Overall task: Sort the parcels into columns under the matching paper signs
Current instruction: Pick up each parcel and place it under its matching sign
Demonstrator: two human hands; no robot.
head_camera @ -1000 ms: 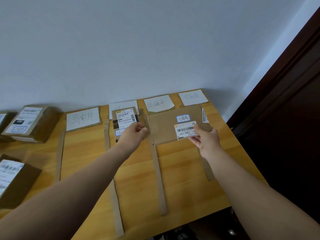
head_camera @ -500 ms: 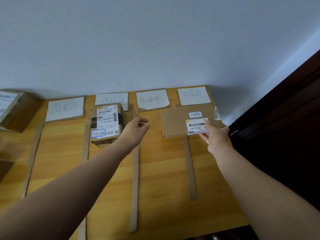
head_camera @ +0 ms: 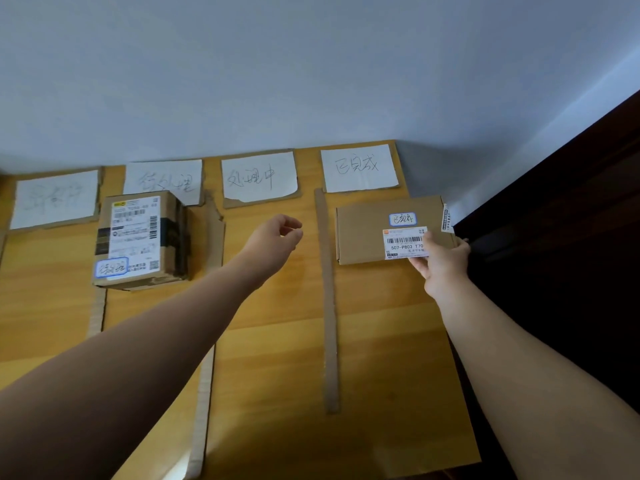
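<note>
A flat brown parcel (head_camera: 367, 233) with a white barcode label lies in the rightmost column, just below the rightmost paper sign (head_camera: 358, 168). My right hand (head_camera: 443, 261) grips its near right corner, thumb on the label. My left hand (head_camera: 277, 242) hovers over the third column with loosely curled fingers, holding nothing, below the third sign (head_camera: 259, 178). A taller taped box (head_camera: 138, 237) stands in the second column under the second sign (head_camera: 162, 180). The leftmost sign (head_camera: 53, 199) has no parcel under it in view.
Cardboard strips (head_camera: 329, 299) mark the columns on the wooden table (head_camera: 270, 341). A white wall runs behind the signs. A dark wooden door or cabinet (head_camera: 554, 237) stands close to the table's right edge.
The flat parcel has moved right from the third column into the rightmost one. My left hand let go of it and now hangs apart. The view has swung right.
</note>
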